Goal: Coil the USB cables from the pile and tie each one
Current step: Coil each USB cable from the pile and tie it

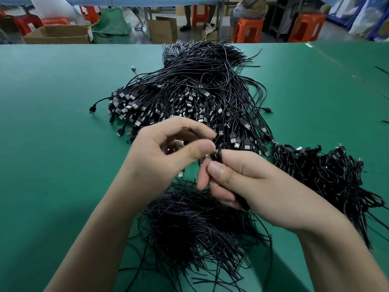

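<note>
A big pile of loose black USB cables (197,91) lies on the green table (52,123), plugs fanned toward me. My right hand (242,186) grips a small coiled black cable (217,154), thumb pressed on the bundle. My left hand (168,148) hovers just left of it, thumb and forefinger curled and touching the coil's top; motion blur hides whether they pinch a tie. A USB plug (180,173) hangs below between my hands. A heap of short black twist ties (193,228) lies under my wrists.
A stack of coiled, tied cables (328,178) rests at the right. Beyond the table's far edge stand cardboard boxes (56,34), orange stools (248,28) and a green sack (111,26).
</note>
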